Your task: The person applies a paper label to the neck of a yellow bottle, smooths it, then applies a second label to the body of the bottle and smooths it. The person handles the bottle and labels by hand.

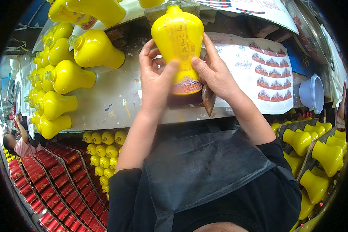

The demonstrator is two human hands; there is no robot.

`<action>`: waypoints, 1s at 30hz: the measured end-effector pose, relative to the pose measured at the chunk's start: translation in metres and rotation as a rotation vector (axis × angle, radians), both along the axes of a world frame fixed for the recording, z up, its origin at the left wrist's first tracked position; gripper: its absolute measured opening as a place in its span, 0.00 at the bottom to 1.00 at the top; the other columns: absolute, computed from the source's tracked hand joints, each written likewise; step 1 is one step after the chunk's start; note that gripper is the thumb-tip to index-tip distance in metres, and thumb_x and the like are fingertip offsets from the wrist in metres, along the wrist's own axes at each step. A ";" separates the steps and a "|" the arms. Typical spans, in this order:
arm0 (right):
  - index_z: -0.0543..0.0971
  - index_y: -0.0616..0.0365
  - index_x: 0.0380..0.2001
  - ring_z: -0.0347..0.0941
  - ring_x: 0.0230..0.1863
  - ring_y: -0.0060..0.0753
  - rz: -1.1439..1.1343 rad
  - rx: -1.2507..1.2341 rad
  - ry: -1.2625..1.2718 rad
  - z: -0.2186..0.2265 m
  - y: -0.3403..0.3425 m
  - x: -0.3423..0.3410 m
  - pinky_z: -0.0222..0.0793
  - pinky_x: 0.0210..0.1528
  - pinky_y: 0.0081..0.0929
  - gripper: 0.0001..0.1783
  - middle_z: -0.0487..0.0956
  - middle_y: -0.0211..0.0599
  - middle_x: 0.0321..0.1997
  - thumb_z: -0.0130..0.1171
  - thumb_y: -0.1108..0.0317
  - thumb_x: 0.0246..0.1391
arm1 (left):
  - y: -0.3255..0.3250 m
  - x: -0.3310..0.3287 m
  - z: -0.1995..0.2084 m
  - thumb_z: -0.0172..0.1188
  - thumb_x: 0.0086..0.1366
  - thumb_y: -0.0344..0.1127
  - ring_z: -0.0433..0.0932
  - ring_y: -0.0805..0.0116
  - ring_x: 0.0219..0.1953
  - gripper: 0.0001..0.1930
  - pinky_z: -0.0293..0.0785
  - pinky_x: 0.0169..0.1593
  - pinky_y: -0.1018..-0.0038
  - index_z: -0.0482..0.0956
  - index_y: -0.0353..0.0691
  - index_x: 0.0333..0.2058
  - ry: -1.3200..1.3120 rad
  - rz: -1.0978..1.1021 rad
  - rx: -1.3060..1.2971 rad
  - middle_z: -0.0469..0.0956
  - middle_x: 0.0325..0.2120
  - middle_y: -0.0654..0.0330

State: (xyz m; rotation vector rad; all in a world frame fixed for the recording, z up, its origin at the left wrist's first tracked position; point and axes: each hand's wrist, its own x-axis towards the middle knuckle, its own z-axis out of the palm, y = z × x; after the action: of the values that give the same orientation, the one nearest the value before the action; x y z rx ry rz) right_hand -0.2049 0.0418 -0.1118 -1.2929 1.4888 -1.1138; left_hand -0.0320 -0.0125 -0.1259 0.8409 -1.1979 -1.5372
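Observation:
A glossy yellow bottle (178, 34) with printed characters on its front and a patterned blue and orange band near its base is between my two hands at the middle of the bench. My left hand (156, 75) holds its left side, the thumb blurred against the front and the fingers partly hidden behind. On the other side my right hand (214, 71) grips it, thumb pressed on the front. Just below the right hand lies a brown pointed piece (208, 101). To the right, a white decal sheet (239, 85) carries rows of blue and orange pattern strips.
Several yellow bottles (69, 77) lie along the bench's left side. A pale blue bucket (312, 94) stands at the far right. Racks of yellow bottles (313, 154) sit lower right, stacked red items (62, 181) lower left. A person (21, 143) is at the far left.

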 end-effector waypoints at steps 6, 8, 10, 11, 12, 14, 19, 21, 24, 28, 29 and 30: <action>0.43 0.66 0.77 0.68 0.70 0.57 0.005 -0.012 -0.008 -0.001 0.000 0.001 0.65 0.71 0.43 0.46 0.66 0.69 0.70 0.53 0.55 0.69 | -0.002 0.002 -0.004 0.72 0.64 0.37 0.74 0.67 0.55 0.41 0.77 0.58 0.69 0.57 0.38 0.70 -0.014 -0.004 -0.021 0.68 0.58 0.53; 0.43 0.66 0.77 0.69 0.70 0.57 0.013 -0.023 -0.028 -0.001 0.000 0.001 0.65 0.70 0.43 0.46 0.66 0.70 0.70 0.53 0.55 0.69 | -0.002 0.002 -0.005 0.72 0.64 0.37 0.74 0.67 0.55 0.41 0.77 0.58 0.69 0.58 0.38 0.70 -0.017 -0.002 -0.018 0.68 0.58 0.53; 0.43 0.66 0.77 0.69 0.70 0.57 0.011 -0.017 -0.031 -0.001 0.001 0.001 0.66 0.70 0.43 0.46 0.66 0.70 0.70 0.53 0.55 0.69 | -0.002 0.002 -0.005 0.73 0.64 0.37 0.74 0.67 0.55 0.41 0.77 0.58 0.69 0.58 0.38 0.70 -0.008 0.002 -0.011 0.67 0.58 0.53; 0.43 0.66 0.77 0.69 0.70 0.57 0.010 -0.015 -0.028 -0.001 0.001 0.001 0.66 0.70 0.43 0.46 0.66 0.70 0.70 0.53 0.55 0.69 | -0.002 0.002 -0.005 0.73 0.64 0.37 0.74 0.67 0.55 0.42 0.77 0.58 0.69 0.58 0.38 0.70 -0.009 0.002 -0.010 0.67 0.58 0.53; 0.43 0.66 0.77 0.69 0.70 0.57 0.009 -0.007 -0.030 -0.001 0.001 0.001 0.66 0.70 0.43 0.47 0.66 0.70 0.70 0.53 0.55 0.69 | -0.002 0.002 -0.005 0.73 0.64 0.38 0.74 0.67 0.55 0.42 0.77 0.58 0.69 0.58 0.38 0.70 -0.008 0.002 -0.010 0.67 0.58 0.53; 0.43 0.66 0.77 0.69 0.70 0.57 0.007 -0.034 -0.011 -0.001 0.000 0.001 0.65 0.70 0.43 0.47 0.66 0.69 0.70 0.53 0.55 0.69 | -0.002 0.002 -0.006 0.73 0.63 0.38 0.74 0.67 0.55 0.42 0.77 0.58 0.69 0.58 0.38 0.70 -0.009 0.003 -0.011 0.67 0.58 0.53; 0.43 0.66 0.77 0.68 0.71 0.58 0.009 -0.030 -0.017 0.000 0.000 0.001 0.64 0.71 0.43 0.46 0.65 0.70 0.70 0.53 0.55 0.69 | -0.002 0.002 -0.006 0.73 0.63 0.37 0.74 0.67 0.55 0.42 0.77 0.58 0.69 0.58 0.38 0.70 -0.001 0.005 -0.012 0.67 0.58 0.53; 0.43 0.66 0.77 0.68 0.71 0.58 0.005 -0.017 -0.023 0.000 0.000 0.001 0.64 0.72 0.43 0.46 0.65 0.70 0.71 0.53 0.56 0.69 | -0.003 0.001 -0.006 0.73 0.63 0.37 0.74 0.67 0.55 0.42 0.77 0.58 0.69 0.58 0.38 0.70 -0.002 0.003 -0.015 0.67 0.58 0.53; 0.43 0.67 0.77 0.67 0.71 0.58 0.010 -0.029 -0.021 0.000 0.001 0.000 0.64 0.72 0.43 0.47 0.64 0.71 0.71 0.53 0.56 0.69 | -0.003 0.001 -0.006 0.73 0.63 0.37 0.74 0.67 0.55 0.42 0.77 0.58 0.69 0.58 0.38 0.70 0.004 -0.001 -0.017 0.67 0.58 0.53; 0.43 0.68 0.77 0.66 0.72 0.58 0.005 -0.010 -0.007 -0.004 0.000 0.001 0.63 0.72 0.43 0.47 0.63 0.70 0.72 0.53 0.55 0.70 | -0.002 0.002 -0.006 0.74 0.63 0.38 0.75 0.67 0.55 0.42 0.77 0.58 0.69 0.58 0.38 0.69 -0.011 0.006 -0.007 0.68 0.57 0.53; 0.43 0.67 0.77 0.65 0.73 0.58 0.004 -0.012 -0.004 -0.004 0.000 0.001 0.63 0.72 0.43 0.47 0.64 0.70 0.72 0.53 0.54 0.70 | -0.002 0.002 -0.007 0.73 0.64 0.38 0.74 0.66 0.56 0.42 0.77 0.59 0.69 0.58 0.38 0.70 -0.022 0.001 -0.012 0.67 0.58 0.53; 0.44 0.66 0.78 0.67 0.71 0.57 0.002 -0.012 -0.024 -0.005 0.000 0.000 0.64 0.71 0.43 0.46 0.65 0.69 0.70 0.53 0.53 0.70 | -0.001 0.003 -0.008 0.71 0.65 0.38 0.73 0.65 0.57 0.41 0.77 0.59 0.68 0.57 0.38 0.70 -0.030 -0.005 -0.020 0.67 0.59 0.52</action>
State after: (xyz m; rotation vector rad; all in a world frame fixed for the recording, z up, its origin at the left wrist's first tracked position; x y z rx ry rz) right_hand -0.2049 0.0420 -0.1163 -1.2849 1.4654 -1.1350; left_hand -0.0295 -0.0140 -0.1336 0.8511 -1.2356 -1.5192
